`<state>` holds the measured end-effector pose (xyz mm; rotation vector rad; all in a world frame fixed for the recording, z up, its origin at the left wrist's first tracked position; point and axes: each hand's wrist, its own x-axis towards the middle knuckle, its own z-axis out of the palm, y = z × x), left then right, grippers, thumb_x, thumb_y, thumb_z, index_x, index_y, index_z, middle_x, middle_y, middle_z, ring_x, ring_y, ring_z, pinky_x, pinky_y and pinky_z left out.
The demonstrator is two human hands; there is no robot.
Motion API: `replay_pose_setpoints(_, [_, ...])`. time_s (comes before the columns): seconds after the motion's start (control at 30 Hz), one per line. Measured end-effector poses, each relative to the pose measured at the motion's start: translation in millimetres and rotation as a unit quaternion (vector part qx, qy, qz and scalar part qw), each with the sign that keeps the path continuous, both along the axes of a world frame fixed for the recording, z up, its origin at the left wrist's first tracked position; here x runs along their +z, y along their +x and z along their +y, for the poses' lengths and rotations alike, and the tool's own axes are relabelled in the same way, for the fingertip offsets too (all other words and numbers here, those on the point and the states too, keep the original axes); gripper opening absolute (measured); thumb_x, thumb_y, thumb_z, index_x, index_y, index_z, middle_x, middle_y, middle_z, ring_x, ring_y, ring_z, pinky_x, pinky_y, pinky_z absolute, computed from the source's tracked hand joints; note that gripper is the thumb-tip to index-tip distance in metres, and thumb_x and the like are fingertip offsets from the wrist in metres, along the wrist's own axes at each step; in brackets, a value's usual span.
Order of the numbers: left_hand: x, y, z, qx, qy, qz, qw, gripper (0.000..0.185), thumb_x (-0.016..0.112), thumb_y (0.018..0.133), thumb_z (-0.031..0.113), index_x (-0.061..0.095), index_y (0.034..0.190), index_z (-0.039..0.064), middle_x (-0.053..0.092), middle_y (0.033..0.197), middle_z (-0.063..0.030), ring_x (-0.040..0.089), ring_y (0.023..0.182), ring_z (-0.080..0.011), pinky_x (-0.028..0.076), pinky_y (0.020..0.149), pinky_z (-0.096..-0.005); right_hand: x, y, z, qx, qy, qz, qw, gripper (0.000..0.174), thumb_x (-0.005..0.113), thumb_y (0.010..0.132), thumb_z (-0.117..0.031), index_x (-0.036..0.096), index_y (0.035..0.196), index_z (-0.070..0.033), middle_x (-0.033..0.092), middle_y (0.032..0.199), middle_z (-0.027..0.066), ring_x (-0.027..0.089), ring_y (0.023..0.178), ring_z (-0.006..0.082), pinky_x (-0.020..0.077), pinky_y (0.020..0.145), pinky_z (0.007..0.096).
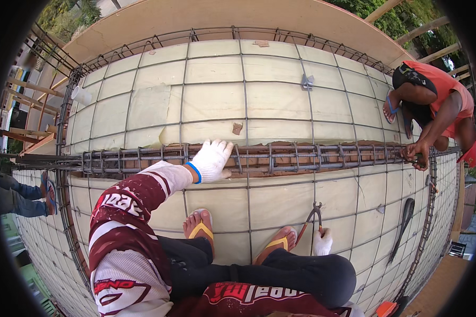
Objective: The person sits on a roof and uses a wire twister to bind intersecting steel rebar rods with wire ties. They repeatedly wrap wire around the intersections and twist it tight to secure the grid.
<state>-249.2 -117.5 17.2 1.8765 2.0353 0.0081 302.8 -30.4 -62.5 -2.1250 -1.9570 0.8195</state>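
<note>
My left hand (pixel 211 161), in a white knit glove with a blue cuff, rests on the rebar beam cage (pixel 285 158) that runs across the view; its fingers lie over the bars. Lower right, my right hand (pixel 322 241), gloved in white, holds one red handle of the end-cutting nippers (pixel 314 217). Their jaws point away from me, above the rebar mesh (pixel 249 206). Pale sheeting lies under the mesh. Between my hands, my feet in yellow-strapped flip-flops stand on the mesh.
A co-worker (pixel 440 99) in orange crouches at the right, hands on the cage. A bundle of tie wire (pixel 402 228) lies on the right mesh. A white plastic pipe piece (pixel 81 96) stands at the left. Another person's legs (pixel 23 194) show at far left. Plywood formwork (pixel 261 14) borders the far side.
</note>
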Motion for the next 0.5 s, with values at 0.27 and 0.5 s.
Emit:
replay_pose_setpoints(0.27, [4,0,11,-0.027,-0.022,0.031,0.999,0.106,0.081,0.077,0.056,0.041,0.149,-0.011,0.055,0.139,-0.0282,0.05,0.135,-0.0411,0.031,0.118,-0.0601,-17,-66,-37,-0.05,-0.043,0.041,0.997,0.043,0.088,0.081,-0.027,0.067,0.102,0.004,0.072,0.089,0.0178,0.07,0.082,0.0289,0.055,0.076,0.0421])
replay_pose_setpoints(0.5, [4,4,15,0.006,-0.062,0.016,0.998,0.116,0.085,0.071,0.056,0.037,0.151,-0.012,0.059,0.132,-0.0268,0.056,0.127,-0.0401,0.037,0.113,-0.0548,-25,-58,-31,0.013,0.02,0.118,0.993,0.026,0.075,0.093,-0.022,0.069,0.097,0.003,0.065,0.076,0.0116,0.064,0.07,0.0295,0.0518,0.068,0.0398])
